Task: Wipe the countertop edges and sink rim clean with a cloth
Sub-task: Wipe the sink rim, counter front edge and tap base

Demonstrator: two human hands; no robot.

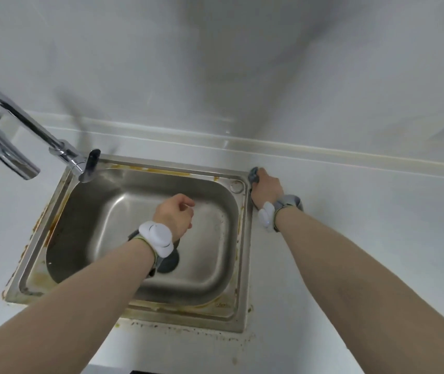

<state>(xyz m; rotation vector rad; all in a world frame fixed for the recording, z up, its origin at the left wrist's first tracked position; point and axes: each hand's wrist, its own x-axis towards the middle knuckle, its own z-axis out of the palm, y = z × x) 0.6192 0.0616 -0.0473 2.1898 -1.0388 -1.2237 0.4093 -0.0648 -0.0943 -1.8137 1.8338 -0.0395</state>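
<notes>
Grey cloth (254,174) bunched at the sink's (243,265) far right corner, pressed onto the rim where steel meets counter (350,238). Right hand (266,186) curled over that cloth, gripping it. Left hand (173,215) above the sink's basin, fingers loosely curled, holding nothing. White sensor bands on both wrists. Dark drain (170,261) at the basin floor, partly hidden beneath the left wrist. Brown-orange grime along the sink's far, left and near rim. Chrome faucet (13,136) rising from the sink's far left corner, its spout arching out left of the sink. White wall (215,63) behind the sink.
</notes>
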